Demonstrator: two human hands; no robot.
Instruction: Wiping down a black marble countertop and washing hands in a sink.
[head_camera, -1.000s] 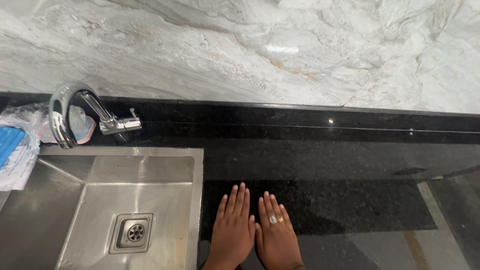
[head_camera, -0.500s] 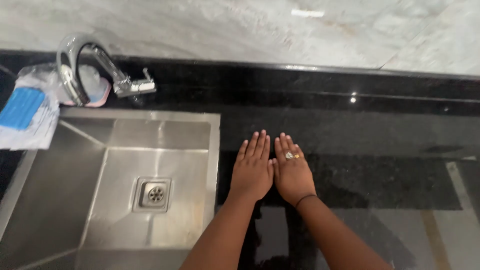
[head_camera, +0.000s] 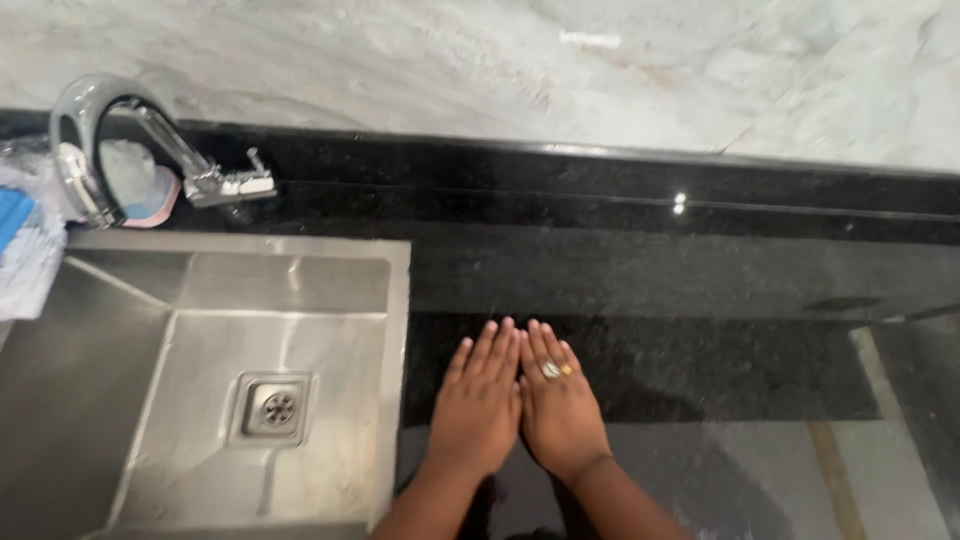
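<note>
- Your left hand (head_camera: 478, 405) and right hand (head_camera: 557, 400) lie flat, side by side, touching, grip open and empty.
- The black surface (head_camera: 700, 290) is under both palms.
- The sink (head_camera: 395, 300) sits just left of your left hand.

The sink (head_camera: 390, 300) fills the lower left of the frame, with its drain (head_camera: 273, 406) set in the bottom of the basin, toward the lower middle of it. The tap (head_camera: 150, 150) stands behind the sink at the upper left, its spout reaching right along the rear edge. At the far left edge, beside the tap, lies a heap of plastic bags (head_camera: 30, 250) (partly cut off by the frame). The countertop (head_camera: 700, 290) runs from the sink's right rim across to the right edge. The wall (head_camera: 500, 70) spans the top of the frame behind it. On the countertop, just right of the sink, at lower centre, the left hand (head_camera: 478, 405) and right hand (head_camera: 558, 405) lie flat, side by side and touching.
</note>
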